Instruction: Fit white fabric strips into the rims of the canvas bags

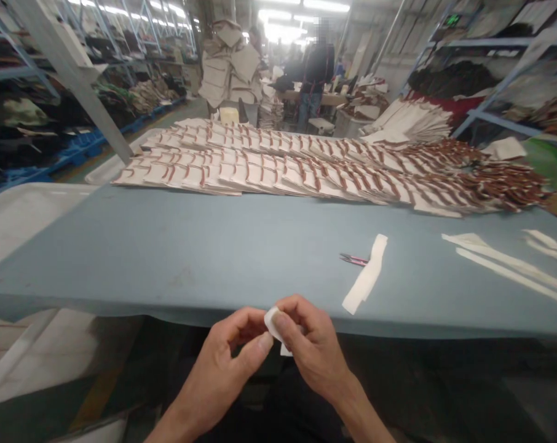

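Note:
Just below the near edge of the grey-blue table (168,246), my left hand (223,363) and my right hand (310,344) meet. Both pinch a small white fabric piece (273,323) between thumbs and fingers. A white fabric strip (367,274) lies on the table to the right of my hands. Pink-handled snips (353,259) lie partly under that strip.
Rows of overlapping cream pieces with brown stitching (306,169) cover the far half of the table. Long white strips (504,261) lie at the right. A person (316,71) stands beyond the table. Shelving racks with stacked material line both sides. A white surface (20,215) is at the left.

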`<state>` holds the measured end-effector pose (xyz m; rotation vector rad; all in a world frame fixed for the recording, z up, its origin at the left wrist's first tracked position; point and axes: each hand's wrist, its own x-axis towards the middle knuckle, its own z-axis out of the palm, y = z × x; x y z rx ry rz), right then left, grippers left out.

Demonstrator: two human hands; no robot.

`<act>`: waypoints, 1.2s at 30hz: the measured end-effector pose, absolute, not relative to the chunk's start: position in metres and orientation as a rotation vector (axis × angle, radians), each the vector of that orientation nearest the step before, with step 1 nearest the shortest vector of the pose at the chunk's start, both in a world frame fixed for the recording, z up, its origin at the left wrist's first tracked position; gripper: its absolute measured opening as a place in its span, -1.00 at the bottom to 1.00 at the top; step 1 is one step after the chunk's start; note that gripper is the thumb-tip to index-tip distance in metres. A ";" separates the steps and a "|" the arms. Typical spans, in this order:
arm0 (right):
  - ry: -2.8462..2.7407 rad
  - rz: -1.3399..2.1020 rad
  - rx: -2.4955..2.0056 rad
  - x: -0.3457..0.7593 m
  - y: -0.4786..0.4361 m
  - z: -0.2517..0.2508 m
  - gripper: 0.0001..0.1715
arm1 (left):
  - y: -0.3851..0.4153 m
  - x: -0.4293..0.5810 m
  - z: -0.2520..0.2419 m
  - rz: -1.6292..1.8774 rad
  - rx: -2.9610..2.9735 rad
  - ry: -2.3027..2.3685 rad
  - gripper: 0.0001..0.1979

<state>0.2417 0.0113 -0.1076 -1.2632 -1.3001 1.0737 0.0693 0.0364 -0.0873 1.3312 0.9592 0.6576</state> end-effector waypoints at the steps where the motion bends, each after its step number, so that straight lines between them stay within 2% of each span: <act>1: -1.334 1.069 -1.283 0.243 0.011 -0.107 -0.58 | 0.038 0.071 -0.088 0.662 1.309 0.965 -0.70; 7: -1.419 1.076 -1.342 0.243 0.012 -0.108 -0.61 | 0.044 0.076 -0.100 0.689 1.243 1.045 -0.58; 15: -1.152 1.433 -1.242 0.237 0.022 -0.102 -0.35 | 0.047 0.066 -0.111 0.727 1.157 0.992 -0.56; 18: -1.138 1.501 -1.197 0.231 0.028 -0.096 -0.31 | 0.047 0.062 -0.109 0.749 1.065 0.970 -0.53; 24: -1.242 1.474 -1.138 0.219 0.038 -0.085 -0.40 | 0.050 0.049 -0.107 0.800 0.984 0.819 -0.49; 32: -1.538 1.291 -1.304 0.213 0.042 -0.091 -0.61 | 0.047 0.030 -0.114 0.871 0.889 0.836 -0.60; 36: -1.701 1.192 -1.390 0.207 0.042 -0.103 -0.61 | 0.043 0.024 -0.120 0.873 0.854 0.942 -0.69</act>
